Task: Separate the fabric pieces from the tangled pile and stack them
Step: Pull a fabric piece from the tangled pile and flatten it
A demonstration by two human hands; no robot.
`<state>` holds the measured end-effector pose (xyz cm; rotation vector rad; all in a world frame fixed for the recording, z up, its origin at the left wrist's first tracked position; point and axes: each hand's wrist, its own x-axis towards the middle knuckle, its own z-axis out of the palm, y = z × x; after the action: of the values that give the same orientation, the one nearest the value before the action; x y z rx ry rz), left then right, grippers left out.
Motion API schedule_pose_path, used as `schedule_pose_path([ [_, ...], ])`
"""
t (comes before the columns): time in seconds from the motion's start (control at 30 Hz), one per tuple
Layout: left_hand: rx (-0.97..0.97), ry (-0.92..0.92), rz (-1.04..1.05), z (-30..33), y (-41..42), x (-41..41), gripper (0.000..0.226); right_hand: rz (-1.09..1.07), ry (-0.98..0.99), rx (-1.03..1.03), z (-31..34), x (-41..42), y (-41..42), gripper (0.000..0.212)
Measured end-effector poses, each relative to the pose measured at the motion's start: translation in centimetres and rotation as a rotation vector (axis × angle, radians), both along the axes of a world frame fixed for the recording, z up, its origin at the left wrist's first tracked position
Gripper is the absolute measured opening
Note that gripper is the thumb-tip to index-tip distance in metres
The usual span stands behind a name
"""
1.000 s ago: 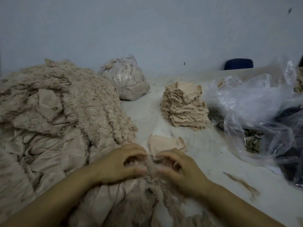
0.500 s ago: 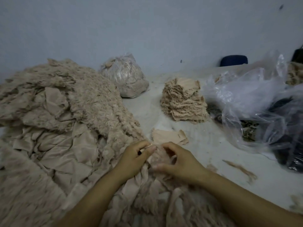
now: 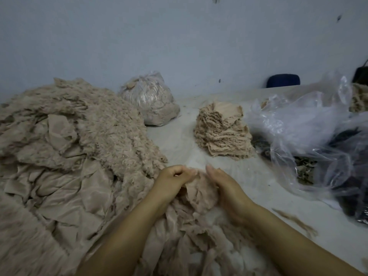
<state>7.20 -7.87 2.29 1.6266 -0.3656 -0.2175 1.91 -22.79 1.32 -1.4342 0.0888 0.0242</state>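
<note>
1. A small bunch of beige, frayed fabric pieces [image 3: 197,188] sat between the two hands at the near edge of the large tangled pile of beige fleecy and smooth fabric [image 3: 65,156], which covered the left half of the pale table [image 3: 179,144].
2. The left hand [image 3: 171,180] had its fingers [image 3: 180,172] curled inward, gripping the left side of the bunch; half a second earlier it had pinched a single edge between thumb and forefinger.
3. The right hand [image 3: 225,188] lay against the right side of the bunch with its fingers nearly straight and close together, pressing the cloth; earlier those fingers had been bent over the fabric.
4. The small flat beige piece that had lain on the table just beyond the hands could no longer be seen; the raised bunch and the hands filled that spot.
5. A neat stack of beige fabric pieces [image 3: 221,134] stood further back on the table, well apart from the hands, as before.
6. Behind the pile lay a tied clear plastic bag stuffed with beige scraps [image 3: 151,102].
7. To the right sprawled loose crumpled clear plastic sheeting [image 3: 302,124] over dark material.
8. A thin beige fabric strip [image 3: 296,220] lay on the table near the right forearm.
</note>
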Motion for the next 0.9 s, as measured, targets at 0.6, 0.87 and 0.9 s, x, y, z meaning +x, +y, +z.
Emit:
schedule_pose_path([
  [0.6, 0.529, -0.552, 0.362, -1.1, -2.3, 3.7, 0.022, -0.394, -0.190, -0.377, -1.1, 3.1, -2.6, 0.017],
  [0.87, 0.351, 0.111, 0.120, -1.7, -1.5, 4.4, 0.050, -0.320, -0.047, -0.619, -1.7, 5.6, -5.7, 0.012],
  [0.9, 0.368, 0.119, 0.101, -1.8, -1.3, 4.3, 0.061, -0.308, -0.043, -0.650, -1.9, 5.6, -5.6, 0.012],
])
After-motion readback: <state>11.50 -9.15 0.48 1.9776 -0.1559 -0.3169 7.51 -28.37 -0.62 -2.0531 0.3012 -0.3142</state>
